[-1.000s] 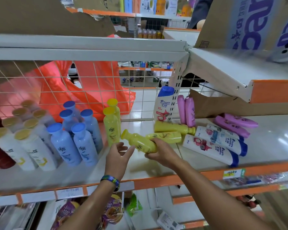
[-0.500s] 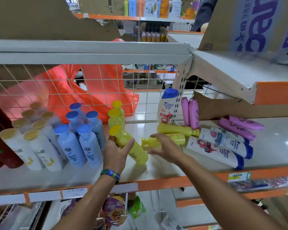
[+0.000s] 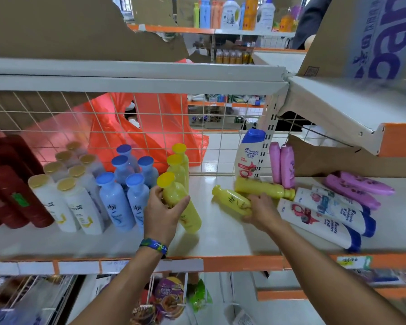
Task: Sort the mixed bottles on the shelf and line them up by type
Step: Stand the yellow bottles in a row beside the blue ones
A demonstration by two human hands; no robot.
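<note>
— Two standing yellow bottles (image 3: 177, 168) wait at the back of the shelf (image 3: 220, 233), just beside the blue bottles (image 3: 117, 202); what about the hands?

— Apart; the left hand (image 3: 161, 212) grips a tilted yellow bottle (image 3: 188, 214) near its neck, in front of that pair; the right hand (image 3: 260, 212) holds a lying yellow bottle (image 3: 231, 198) mid-shelf.

— And behind it?

— A rear yellow bottle (image 3: 260, 190) lies on its side, just in front of two upright purple bottles (image 3: 281, 165); white Head & Shoulders bottles (image 3: 319, 221) lie further right.

Smooth plastic yellow bottles (image 3: 181, 202) sit on the glossy shelf (image 3: 220, 240); behind it, coated wire mesh (image 3: 56, 118).
</note>
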